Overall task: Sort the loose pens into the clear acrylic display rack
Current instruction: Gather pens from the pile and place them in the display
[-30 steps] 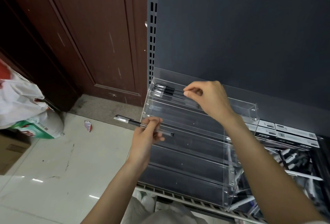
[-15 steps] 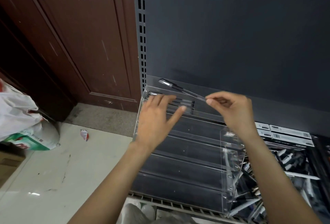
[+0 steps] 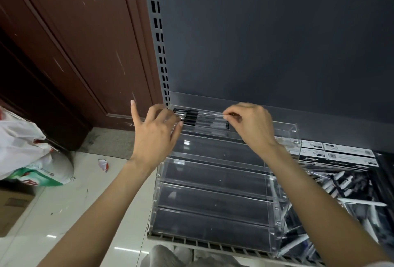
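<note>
Rack (image 3: 215,190) at 6 o'clock on the shelf; pens (image 3: 202,120) lie in its top tier at 12 — your right hand (image 3: 251,126) pinches one pen's end, your left hand (image 3: 155,132) spreads wide, fingertips touching the caps.

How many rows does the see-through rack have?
5 in the rack: back row with pens, then second, third, fourth, front row, all empty.

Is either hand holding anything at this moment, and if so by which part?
The right hand pinches a clear pen by its right end, over the rack's top tier. The left hand has no grip on anything; its straight fingers touch the pens' left ends.
</note>
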`<state>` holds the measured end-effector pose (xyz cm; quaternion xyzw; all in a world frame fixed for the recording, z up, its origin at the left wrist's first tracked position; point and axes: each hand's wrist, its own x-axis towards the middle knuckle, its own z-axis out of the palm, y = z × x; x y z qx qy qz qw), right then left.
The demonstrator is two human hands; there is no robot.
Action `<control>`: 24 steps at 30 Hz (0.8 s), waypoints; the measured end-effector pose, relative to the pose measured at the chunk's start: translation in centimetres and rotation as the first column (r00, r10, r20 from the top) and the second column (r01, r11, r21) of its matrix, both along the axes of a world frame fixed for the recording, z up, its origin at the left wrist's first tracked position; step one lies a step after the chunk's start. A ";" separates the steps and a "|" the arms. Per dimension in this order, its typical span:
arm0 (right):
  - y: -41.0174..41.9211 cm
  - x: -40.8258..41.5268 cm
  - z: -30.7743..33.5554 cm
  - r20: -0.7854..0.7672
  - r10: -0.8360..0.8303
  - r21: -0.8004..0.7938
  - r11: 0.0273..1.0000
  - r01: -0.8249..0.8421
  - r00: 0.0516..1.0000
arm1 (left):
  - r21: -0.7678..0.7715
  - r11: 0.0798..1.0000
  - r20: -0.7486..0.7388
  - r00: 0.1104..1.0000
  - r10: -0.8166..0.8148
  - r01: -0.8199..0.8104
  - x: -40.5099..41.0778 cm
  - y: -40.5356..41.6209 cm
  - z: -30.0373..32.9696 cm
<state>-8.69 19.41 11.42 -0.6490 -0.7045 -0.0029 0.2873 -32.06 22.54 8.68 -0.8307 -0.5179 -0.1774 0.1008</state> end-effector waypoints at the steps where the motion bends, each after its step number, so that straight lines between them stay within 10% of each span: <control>1: 0.2 -0.3 -0.1 0.060 -0.015 0.007 1.000 0.015 0.998 | 0.000 1.000 0.001 1.000 -0.004 0.004 -0.1 0.1 0.0; 24: -0.7 -1.7 -0.3 0.108 -0.046 -0.074 0.996 0.054 0.993 | -0.005 0.997 0.088 0.993 -0.075 0.076 -0.5 0.7 -0.3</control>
